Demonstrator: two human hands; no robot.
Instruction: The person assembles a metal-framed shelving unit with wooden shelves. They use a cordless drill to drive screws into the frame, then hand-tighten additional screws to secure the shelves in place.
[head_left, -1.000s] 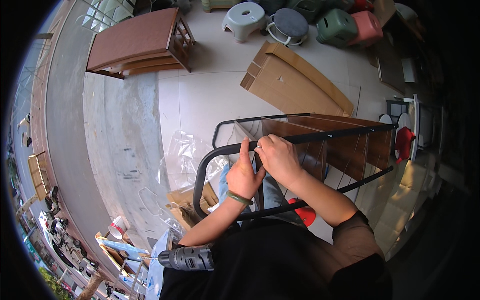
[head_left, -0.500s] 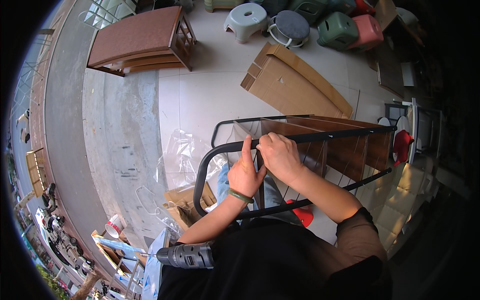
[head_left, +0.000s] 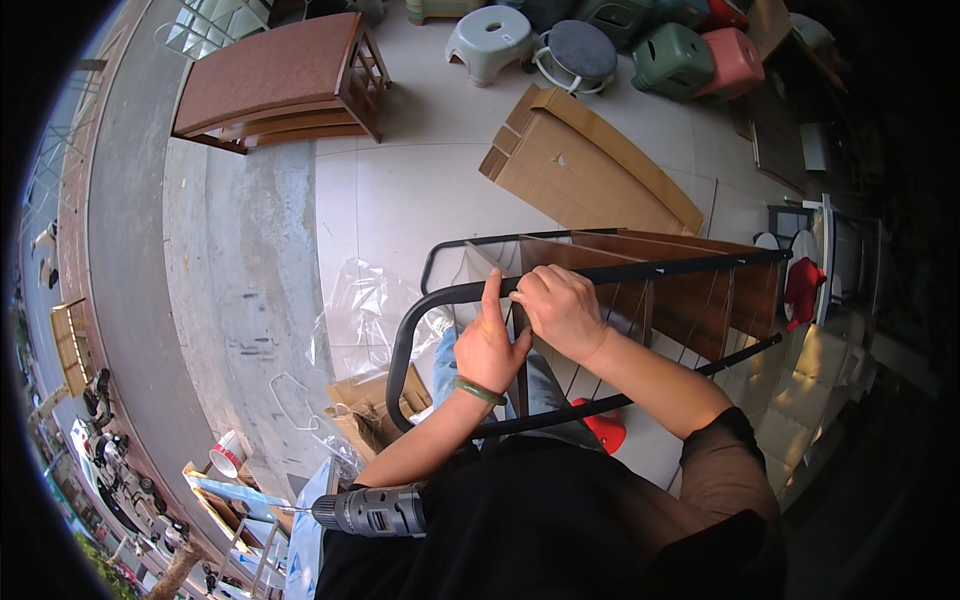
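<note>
**Shelf frame gets close hand work on tiled floor**

Shelf frame (head_left: 600, 275), a black metal tube rack fitted with brown wooden boards, stands on the pale tiled floor (head_left: 400, 200) directly in front of a person seen from above. Both hands meet at the frame's near top rail, close to its rounded left corner. The left hand (head_left: 488, 345), a green bangle on its wrist, is closed loosely against the rail with one finger raised along the tube. The right hand (head_left: 560, 308) is curled shut over the same spot; whatever small part it may be pinching is hidden beneath the fingers.

Work of this kind seems best done with one hand bracing the rail while the other works the joint, keeping the tube from twisting against the boards. A grey power drill (head_left: 378, 510) lies at the person's lap edge, within easy reach.

Containers are few. An opened cardboard box (head_left: 375, 405) sits on the floor just left of the frame's near leg; its contents cannot be made out. Crumpled clear plastic wrap (head_left: 375, 300) lies beside it. A flattened cardboard carton (head_left: 580, 170) rests on the tiles beyond the frame, holding nothing visible. Plastic stools (head_left: 600, 45) in grey, green and pink cluster at the floor's far edge, near a brown wooden table (head_left: 275, 85).
</note>
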